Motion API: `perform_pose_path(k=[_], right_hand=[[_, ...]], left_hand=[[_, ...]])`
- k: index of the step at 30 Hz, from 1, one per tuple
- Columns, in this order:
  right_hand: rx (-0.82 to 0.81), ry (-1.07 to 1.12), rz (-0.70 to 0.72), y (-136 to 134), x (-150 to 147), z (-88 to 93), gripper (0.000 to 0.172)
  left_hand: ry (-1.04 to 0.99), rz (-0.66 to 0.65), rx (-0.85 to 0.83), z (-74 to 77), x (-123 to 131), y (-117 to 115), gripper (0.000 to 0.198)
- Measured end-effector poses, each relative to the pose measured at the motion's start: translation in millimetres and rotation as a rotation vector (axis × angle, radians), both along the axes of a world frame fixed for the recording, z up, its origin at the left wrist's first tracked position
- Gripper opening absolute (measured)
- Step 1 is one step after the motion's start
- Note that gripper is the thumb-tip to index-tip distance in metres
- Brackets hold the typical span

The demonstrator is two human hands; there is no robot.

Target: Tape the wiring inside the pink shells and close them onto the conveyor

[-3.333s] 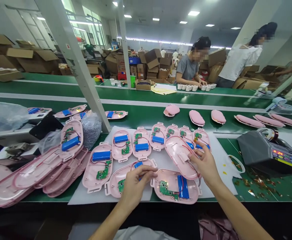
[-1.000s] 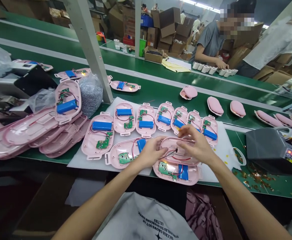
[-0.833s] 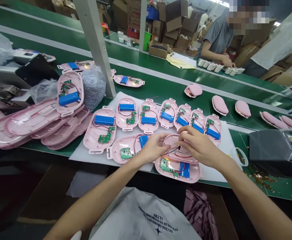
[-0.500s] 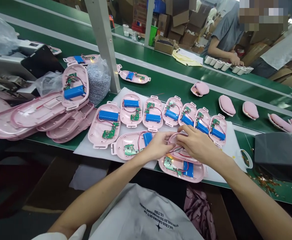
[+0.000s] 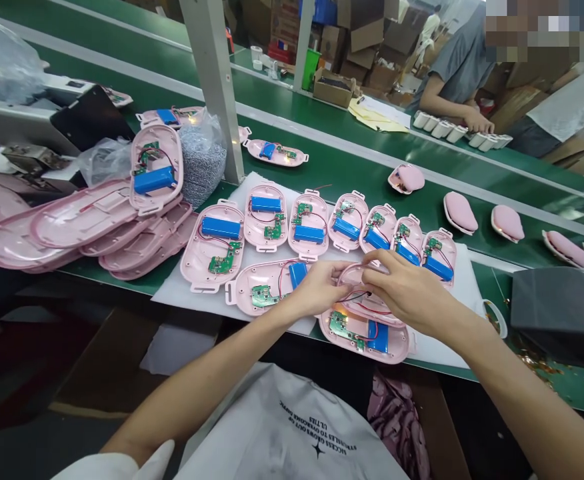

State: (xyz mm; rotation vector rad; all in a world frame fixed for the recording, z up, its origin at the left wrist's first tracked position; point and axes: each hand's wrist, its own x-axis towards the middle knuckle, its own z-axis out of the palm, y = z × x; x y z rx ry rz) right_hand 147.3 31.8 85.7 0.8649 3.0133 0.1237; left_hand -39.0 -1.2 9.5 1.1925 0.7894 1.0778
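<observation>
The left hand [image 5: 317,290] is pinching the near-left rim of a pink cover half [image 5: 355,275], thumb on top and fingers curled beneath. The right hand [image 5: 407,293] is closing over the cover's right end, its fingers bent over the far rim and its fingertips coming together where thin red and black wires [image 5: 353,297] are leaving the cover. Whether those fingertips are actually gripping the wires cannot be told. The cover is tilting just above an open pink base half [image 5: 397,347], which is lying at the near edge of a white foam sheet [image 5: 192,300] and carrying a blue battery [image 5: 378,335] and a green circuit board [image 5: 339,323].

As a judgement, the step in hand is bringing the wired cover down onto its base. The next move is calling for tucking the wires inside so that nothing is getting trapped at the seam, and for lining up the two rims.

Just left of the hands another open base [image 5: 262,293] is lying. Behind them a row of open bases [image 5: 307,223] is sitting side by side. Further left, a stack of pink covers [image 5: 72,227] is resting near a bag of small grey parts [image 5: 202,157]. A grey machine [image 5: 557,307] is standing to the right. On the green belt [image 5: 352,180] closed pink units [image 5: 459,212] are lying, and beyond it a co-worker's hand [image 5: 477,123] is touching white cups [image 5: 442,128].
</observation>
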Motion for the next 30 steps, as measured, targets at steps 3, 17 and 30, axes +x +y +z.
perform_pose_path(k=[3, 17, 30], right_hand=[[0.034, -0.01, 0.025, -1, -3, -4.7, 0.02], [-0.16, 0.16, -0.433, 21, 7, -9.9, 0.026], [0.269, 0.557, -0.036, -97, 15, -67.1, 0.011]], left_hand=[[0.022, -0.008, 0.022, 0.6, 0, 0, 0.028], [0.135, 0.074, 0.04, -1.8, -4, -3, 0.035], [0.977, -0.464, 0.839, 42.1, -31, -30, 0.04]])
